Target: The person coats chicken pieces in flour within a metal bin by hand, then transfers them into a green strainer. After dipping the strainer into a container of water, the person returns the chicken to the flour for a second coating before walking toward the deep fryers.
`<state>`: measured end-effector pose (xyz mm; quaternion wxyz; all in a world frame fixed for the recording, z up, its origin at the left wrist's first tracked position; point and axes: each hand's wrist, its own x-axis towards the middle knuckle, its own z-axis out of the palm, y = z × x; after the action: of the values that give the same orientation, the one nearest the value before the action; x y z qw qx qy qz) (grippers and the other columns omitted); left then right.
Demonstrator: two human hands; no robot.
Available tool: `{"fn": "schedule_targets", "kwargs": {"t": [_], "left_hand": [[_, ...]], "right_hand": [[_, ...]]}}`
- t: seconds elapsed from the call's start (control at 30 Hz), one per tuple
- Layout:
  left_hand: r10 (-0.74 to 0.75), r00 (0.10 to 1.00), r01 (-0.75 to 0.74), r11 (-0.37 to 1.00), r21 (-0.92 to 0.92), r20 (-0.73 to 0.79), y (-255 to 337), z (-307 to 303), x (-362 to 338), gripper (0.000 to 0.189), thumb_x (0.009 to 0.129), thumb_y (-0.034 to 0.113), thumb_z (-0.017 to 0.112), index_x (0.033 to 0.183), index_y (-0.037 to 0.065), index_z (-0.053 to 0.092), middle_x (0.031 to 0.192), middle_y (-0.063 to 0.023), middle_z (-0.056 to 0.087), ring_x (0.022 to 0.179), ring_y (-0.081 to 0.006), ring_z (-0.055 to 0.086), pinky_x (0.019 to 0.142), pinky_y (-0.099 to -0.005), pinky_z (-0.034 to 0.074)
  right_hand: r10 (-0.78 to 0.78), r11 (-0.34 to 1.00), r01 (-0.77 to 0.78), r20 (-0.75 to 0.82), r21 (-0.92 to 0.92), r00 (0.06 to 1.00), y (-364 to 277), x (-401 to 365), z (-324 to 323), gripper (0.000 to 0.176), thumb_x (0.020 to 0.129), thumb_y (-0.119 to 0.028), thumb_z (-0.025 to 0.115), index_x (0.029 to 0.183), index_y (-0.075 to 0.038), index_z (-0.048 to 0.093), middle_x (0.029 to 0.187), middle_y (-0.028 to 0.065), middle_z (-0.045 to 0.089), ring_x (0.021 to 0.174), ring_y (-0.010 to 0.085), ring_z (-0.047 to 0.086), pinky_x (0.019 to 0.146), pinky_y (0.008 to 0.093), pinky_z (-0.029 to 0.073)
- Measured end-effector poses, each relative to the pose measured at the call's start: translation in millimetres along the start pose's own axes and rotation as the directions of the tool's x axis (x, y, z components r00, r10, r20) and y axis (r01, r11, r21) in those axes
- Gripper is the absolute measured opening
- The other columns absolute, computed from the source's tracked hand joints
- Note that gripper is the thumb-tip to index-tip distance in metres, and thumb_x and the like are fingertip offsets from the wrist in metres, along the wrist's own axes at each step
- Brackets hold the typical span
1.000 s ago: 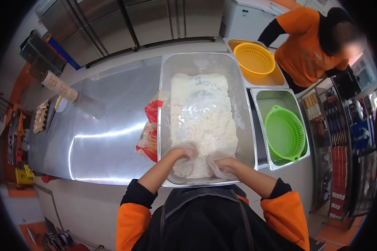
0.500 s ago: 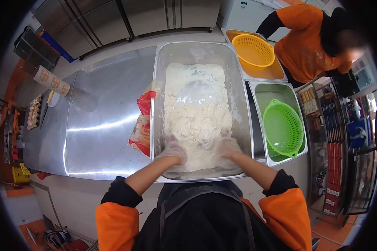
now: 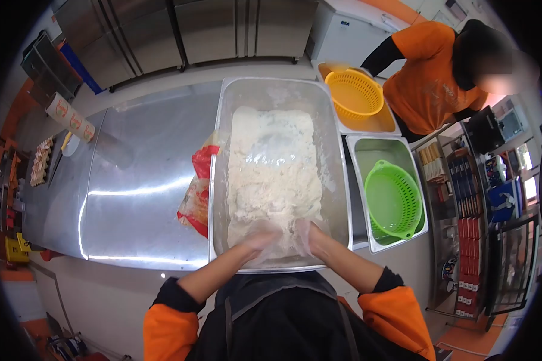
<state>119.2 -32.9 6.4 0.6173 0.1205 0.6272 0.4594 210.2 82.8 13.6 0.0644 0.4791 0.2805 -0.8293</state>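
Observation:
A deep steel tub (image 3: 221, 150) holds a pale floury mixture (image 3: 274, 192), crumbly nearer me, with a wet, shiny patch toward the far half. Both my hands wear thin clear gloves and are in the mixture at the near end of the tub. My left hand (image 3: 265, 234) is smeared by motion, its fingers partly sunk in the flour. Close beside it on the right, my right hand (image 3: 307, 236) touches the mixture, its fingers blurred and partly hidden. Beside the tub's left wall lies a crumpled red and clear plastic bag (image 3: 197, 195).
A steel table (image 3: 141, 210) extends left, bearing a tall printed roll (image 3: 71, 117) and an egg tray (image 3: 42, 161). To the right are a yellow basket (image 3: 354, 93) and a green basket (image 3: 393, 201) in steel pans. A co-worker in orange (image 3: 424, 75) stands behind them.
My hands have come closer together along the near end of the tub. The view has shifted slightly, and a co-worker's blurred hand now shows by the yellow basket.

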Motion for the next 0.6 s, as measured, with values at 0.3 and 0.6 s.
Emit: {"fn": "schedule_targets", "kwargs": {"t": [0.3,0.6], "left_hand": [[0.426,0.88,-0.352,0.883,0.312,-0.211,59.2,-47.4,-16.7,0.067,0.065,0.016,0.057,0.119,0.004,0.019,0.116,-0.0173,0.028,0.104,-0.0228,0.033,0.086,-0.0316,0.028],[0.113,0.992,0.052,0.021,0.998,-0.055,53.4,-74.4,88.3,0.063,0.072,0.024,0.04,0.122,0.002,0.01,0.105,-0.0216,0.043,0.095,-0.0323,0.044,0.082,-0.0369,0.034]], "right_hand": [[-0.426,0.892,0.435,0.092,-0.125,0.9,-26.9,-30.7,-9.9,0.012,0.073,-0.014,0.048,0.077,-0.004,0.05,0.069,0.0034,0.05,0.066,0.0144,0.049,0.062,0.0304,0.04],[-0.551,0.646,0.495,0.094,-0.581,0.829,11.0,78.9,-8.0,0.032,0.078,-0.027,0.035,0.096,-0.003,0.048,0.094,0.01,0.05,0.086,0.0192,0.044,0.078,0.0323,0.033]]}}
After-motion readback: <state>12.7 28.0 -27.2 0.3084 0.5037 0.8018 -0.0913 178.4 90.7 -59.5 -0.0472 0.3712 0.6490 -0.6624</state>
